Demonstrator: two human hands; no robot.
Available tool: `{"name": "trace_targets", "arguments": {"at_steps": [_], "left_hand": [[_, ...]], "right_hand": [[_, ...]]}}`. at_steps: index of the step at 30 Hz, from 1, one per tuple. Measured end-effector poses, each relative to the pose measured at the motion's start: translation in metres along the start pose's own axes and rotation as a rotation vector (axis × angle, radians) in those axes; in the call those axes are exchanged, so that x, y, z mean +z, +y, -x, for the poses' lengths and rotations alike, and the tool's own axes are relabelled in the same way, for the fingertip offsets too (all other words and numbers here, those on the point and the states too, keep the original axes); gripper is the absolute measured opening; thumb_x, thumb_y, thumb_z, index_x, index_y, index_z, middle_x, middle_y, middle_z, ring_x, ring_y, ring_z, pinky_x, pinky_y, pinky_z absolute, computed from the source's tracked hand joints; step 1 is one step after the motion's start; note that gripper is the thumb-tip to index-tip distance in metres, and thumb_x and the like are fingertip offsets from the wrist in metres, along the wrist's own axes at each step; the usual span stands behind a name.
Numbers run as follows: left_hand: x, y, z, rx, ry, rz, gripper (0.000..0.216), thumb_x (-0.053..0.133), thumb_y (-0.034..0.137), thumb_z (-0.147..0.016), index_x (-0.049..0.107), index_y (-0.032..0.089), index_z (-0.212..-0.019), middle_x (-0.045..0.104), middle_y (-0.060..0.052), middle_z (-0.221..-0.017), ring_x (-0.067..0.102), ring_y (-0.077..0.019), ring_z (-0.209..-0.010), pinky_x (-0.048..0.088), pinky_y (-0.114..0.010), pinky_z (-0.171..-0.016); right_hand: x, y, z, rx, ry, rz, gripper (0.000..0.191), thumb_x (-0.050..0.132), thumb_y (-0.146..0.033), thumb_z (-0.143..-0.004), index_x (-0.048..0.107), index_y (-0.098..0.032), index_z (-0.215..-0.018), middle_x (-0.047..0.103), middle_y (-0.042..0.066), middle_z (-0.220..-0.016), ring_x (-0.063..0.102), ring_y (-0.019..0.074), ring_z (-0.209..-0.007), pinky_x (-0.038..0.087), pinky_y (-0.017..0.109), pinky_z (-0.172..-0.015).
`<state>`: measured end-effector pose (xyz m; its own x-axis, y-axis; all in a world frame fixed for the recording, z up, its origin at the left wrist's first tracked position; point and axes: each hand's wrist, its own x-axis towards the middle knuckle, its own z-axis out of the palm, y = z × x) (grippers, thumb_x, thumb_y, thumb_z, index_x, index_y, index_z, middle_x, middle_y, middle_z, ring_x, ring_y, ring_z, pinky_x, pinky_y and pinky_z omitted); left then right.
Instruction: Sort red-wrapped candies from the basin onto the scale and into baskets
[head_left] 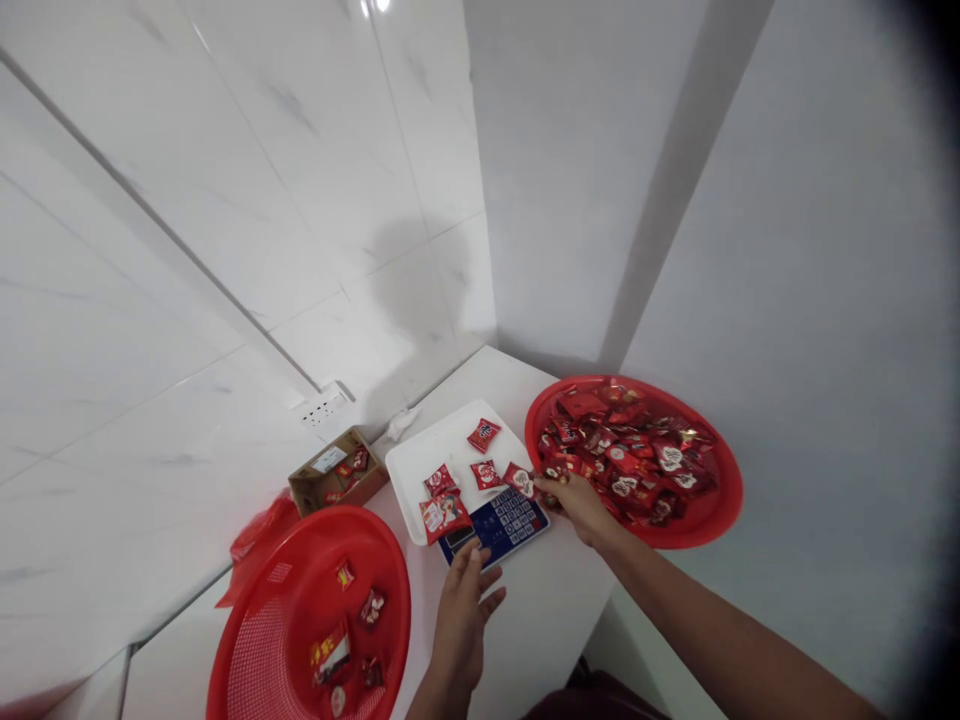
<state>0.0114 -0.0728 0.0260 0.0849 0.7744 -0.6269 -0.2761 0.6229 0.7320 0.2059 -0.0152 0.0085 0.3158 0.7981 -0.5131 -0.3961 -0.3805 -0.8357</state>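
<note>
A digital scale with a white pan [412, 462] and a blue keypad [501, 527] stands on the table. Several small red snack packets lie on the pan, among them a larger printed red packet [444, 514] at its near left corner. Pinched in the fingers of my right hand [576, 507] is a red snack packet [519, 480], held over the right edge of the scale; small gold-brown bits show by the fingertips, too small to name. My left hand [463, 615] is open and empty, fingers apart, just in front of the scale's display.
To the right, a red basket [731, 500] is heaped with red packets. A red perforated basket [255, 640] at front left holds several packets. Behind it are a cardboard box [366, 487] with packets and a red plastic bag [259, 540]. A wall socket [324, 405] sits above the table.
</note>
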Motion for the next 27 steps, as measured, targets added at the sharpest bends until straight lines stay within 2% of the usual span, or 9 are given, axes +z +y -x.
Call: {"name": "trace_targets", "arguments": {"at_steps": [5, 9, 11, 15, 19, 21, 24, 27], "left_hand": [[-0.004, -0.003, 0.002, -0.02, -0.014, 0.01, 0.041, 0.061, 0.042, -0.072, 0.054, 0.022, -0.106, 0.056, -0.01, -0.114, 0.06, -0.0181, -0.088, 0.047, -0.032, -0.076], [-0.003, -0.005, 0.005, -0.026, -0.057, -0.015, 0.04, 0.064, 0.042, -0.069, 0.057, 0.02, -0.102, 0.059, -0.009, -0.105, 0.059, -0.0175, -0.086, 0.046, -0.03, -0.075], [0.0, -0.005, 0.006, -0.022, -0.08, -0.065, 0.042, 0.064, 0.043, -0.068, 0.057, 0.02, -0.102, 0.06, -0.009, -0.104, 0.058, -0.0176, -0.087, 0.046, -0.03, -0.075], [0.013, -0.001, 0.011, 0.014, -0.111, -0.179, 0.047, 0.064, 0.046, -0.067, 0.059, 0.018, -0.104, 0.059, -0.011, -0.109, 0.056, -0.0187, -0.089, 0.045, -0.031, -0.074], [0.023, 0.001, 0.013, 0.083, -0.217, -0.272, 0.041, 0.062, 0.044, -0.07, 0.062, 0.018, -0.102, 0.063, -0.01, -0.103, 0.056, -0.0178, -0.086, 0.043, -0.028, -0.07], [0.024, 0.0, 0.012, 0.11, -0.234, -0.28, 0.035, 0.062, 0.041, -0.07, 0.065, 0.016, -0.094, 0.066, -0.008, -0.091, 0.056, -0.015, -0.077, 0.042, -0.025, -0.067], [0.023, -0.003, 0.011, 0.141, -0.206, -0.243, 0.028, 0.066, 0.039, -0.067, 0.066, 0.014, -0.078, 0.065, -0.005, -0.074, 0.052, -0.0109, -0.064, 0.04, -0.024, -0.063], [0.022, -0.004, 0.012, 0.161, -0.17, -0.215, 0.025, 0.066, 0.038, -0.066, 0.064, 0.015, -0.074, 0.063, -0.003, -0.071, 0.052, -0.0107, -0.064, 0.04, -0.024, -0.063]], "right_hand": [[0.014, -0.007, -0.023, -0.063, 0.048, -0.006, 0.02, 0.067, -0.025, -0.056, 0.052, -0.018, -0.068, 0.057, -0.003, -0.055, 0.051, 0.0112, -0.05, 0.043, 0.024, -0.05], [0.008, 0.005, -0.013, -0.196, 0.022, 0.133, 0.03, 0.067, -0.031, -0.059, 0.052, -0.018, -0.082, 0.06, -0.001, -0.069, 0.056, 0.014, -0.061, 0.046, 0.026, -0.056], [0.001, 0.012, 0.003, -0.201, -0.114, 0.242, 0.037, 0.067, -0.031, -0.06, 0.053, -0.017, -0.091, 0.063, 0.001, -0.076, 0.058, 0.0151, -0.067, 0.046, 0.026, -0.057], [-0.011, 0.022, 0.046, -0.088, -0.462, 0.399, 0.043, 0.063, -0.024, -0.063, 0.051, -0.017, -0.104, 0.059, -0.003, -0.067, 0.052, 0.0116, -0.056, 0.042, 0.023, -0.049], [-0.018, 0.021, 0.078, -0.074, -0.657, 0.41, 0.048, 0.059, -0.021, -0.067, 0.05, -0.018, -0.113, 0.056, -0.004, -0.067, 0.05, 0.01, -0.058, 0.042, 0.022, -0.052], [-0.021, 0.019, 0.084, -0.071, -0.67, 0.411, 0.053, 0.061, -0.023, -0.067, 0.048, -0.019, -0.118, 0.057, -0.003, -0.07, 0.05, 0.0103, -0.059, 0.042, 0.023, -0.053], [-0.025, 0.015, 0.085, -0.053, -0.621, 0.402, 0.06, 0.066, -0.033, -0.065, 0.048, -0.019, -0.121, 0.061, 0.0, -0.077, 0.054, 0.0124, -0.064, 0.043, 0.025, -0.056], [-0.03, 0.011, 0.085, -0.016, -0.604, 0.373, 0.053, 0.064, -0.044, -0.067, 0.056, -0.015, -0.11, 0.063, 0.003, -0.079, 0.056, 0.0141, -0.066, 0.044, 0.027, -0.059]]}}
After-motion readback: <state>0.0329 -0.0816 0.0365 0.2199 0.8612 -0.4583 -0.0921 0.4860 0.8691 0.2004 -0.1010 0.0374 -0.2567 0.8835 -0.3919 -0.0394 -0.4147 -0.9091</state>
